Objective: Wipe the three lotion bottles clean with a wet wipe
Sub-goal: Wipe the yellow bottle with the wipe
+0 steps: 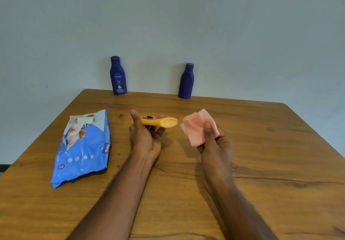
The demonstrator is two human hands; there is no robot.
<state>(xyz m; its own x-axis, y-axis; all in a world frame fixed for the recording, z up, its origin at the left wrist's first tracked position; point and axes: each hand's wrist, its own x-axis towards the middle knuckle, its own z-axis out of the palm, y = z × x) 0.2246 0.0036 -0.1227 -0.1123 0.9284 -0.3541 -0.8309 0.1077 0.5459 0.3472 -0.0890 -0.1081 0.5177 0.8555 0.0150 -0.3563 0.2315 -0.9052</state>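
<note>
Hands hold yellow bottle [160,122] and pink wipe [198,127] apart.

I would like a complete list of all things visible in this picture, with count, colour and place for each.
blue lotion bottles: 2, dark blue, upright at the table's far edge by the wall, one with a label at left, one plain at right
yellow lotion bottle: 1, yellow-orange, held sideways above the table, its base pointing right
wet wipe: 1, pink, folded, held up to the right of the yellow bottle, not touching it
wipes pack: 1, blue and white, lying flat on the left of the table
table: 1, brown wood
wall: 1, pale grey, behind the table
left hand: 1, gripping the yellow bottle
right hand: 1, pinching the wipe
</note>
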